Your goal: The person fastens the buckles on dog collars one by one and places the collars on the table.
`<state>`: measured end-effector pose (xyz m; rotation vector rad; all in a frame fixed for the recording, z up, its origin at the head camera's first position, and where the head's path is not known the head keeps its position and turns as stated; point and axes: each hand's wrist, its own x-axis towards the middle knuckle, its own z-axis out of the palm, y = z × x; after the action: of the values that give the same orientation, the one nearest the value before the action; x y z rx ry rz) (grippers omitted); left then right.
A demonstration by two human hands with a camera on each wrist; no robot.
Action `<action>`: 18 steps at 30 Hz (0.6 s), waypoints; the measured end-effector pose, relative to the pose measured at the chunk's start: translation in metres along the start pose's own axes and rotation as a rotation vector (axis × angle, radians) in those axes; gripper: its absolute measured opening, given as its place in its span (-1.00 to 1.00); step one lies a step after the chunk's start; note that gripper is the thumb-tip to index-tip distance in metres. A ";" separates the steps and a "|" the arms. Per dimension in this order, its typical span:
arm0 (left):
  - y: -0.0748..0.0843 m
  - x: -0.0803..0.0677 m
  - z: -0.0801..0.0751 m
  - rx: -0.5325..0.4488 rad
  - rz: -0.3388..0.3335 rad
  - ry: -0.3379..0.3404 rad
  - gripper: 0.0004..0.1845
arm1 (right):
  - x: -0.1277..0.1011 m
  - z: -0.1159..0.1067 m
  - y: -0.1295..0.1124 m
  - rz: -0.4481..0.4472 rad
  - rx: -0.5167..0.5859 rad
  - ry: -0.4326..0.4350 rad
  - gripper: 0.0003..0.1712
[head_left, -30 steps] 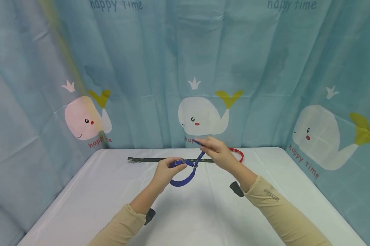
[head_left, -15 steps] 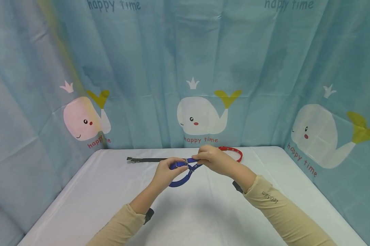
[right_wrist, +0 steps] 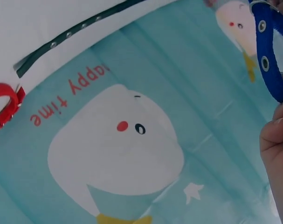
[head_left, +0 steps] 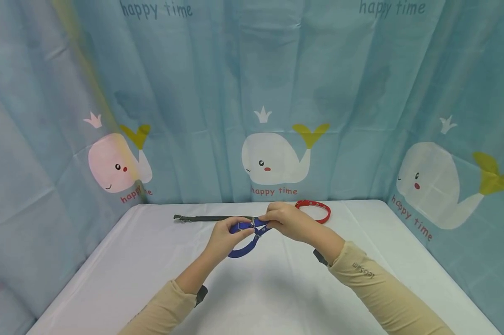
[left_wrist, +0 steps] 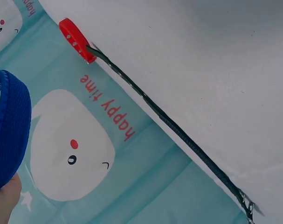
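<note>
A blue pet collar (head_left: 243, 251) with metal eyelets hangs in a loop above the white table, held between both hands. My left hand (head_left: 223, 238) pinches it near the buckle (head_left: 241, 226), thumb and fingertips on the strap. Close by on the right, my right hand (head_left: 293, 222) pinches the strap end, which lies at the buckle area. In the left wrist view the loop of the blue collar (left_wrist: 13, 126) stands beside a bit of the hand. Eyelets show on the blue strap (right_wrist: 266, 51) in the right wrist view, above the right thumb. Fingers partly hide the buckle.
A dark green collar (head_left: 202, 218) lies stretched out along the table's back edge, its buckle at the left. Behind my right hand sits a red collar (head_left: 329, 215) fastened in a ring. A blue whale-print curtain (head_left: 210, 158) closes off the back and sides of the table (head_left: 122, 270).
My right hand has come down and left from above with the raised strap end, bringing it to the buckle beside my left hand. The left hand has stayed nearly in place.
</note>
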<state>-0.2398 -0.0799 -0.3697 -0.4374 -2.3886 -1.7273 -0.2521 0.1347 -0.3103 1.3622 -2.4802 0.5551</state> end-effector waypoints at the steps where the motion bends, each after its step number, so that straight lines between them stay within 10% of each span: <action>1: 0.000 0.000 0.000 -0.002 -0.001 0.001 -0.78 | 0.001 0.001 0.000 0.007 0.006 -0.004 -0.70; 12: -0.001 -0.001 -0.002 0.012 -0.007 0.025 -0.76 | 0.003 0.015 0.004 -0.033 0.136 0.117 -0.81; 18: -0.002 -0.003 -0.005 0.002 -0.025 0.023 -0.77 | 0.006 0.012 0.002 0.010 0.152 0.021 -0.80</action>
<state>-0.2382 -0.0853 -0.3709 -0.3865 -2.3894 -1.7311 -0.2572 0.1260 -0.3190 1.3908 -2.4736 0.7705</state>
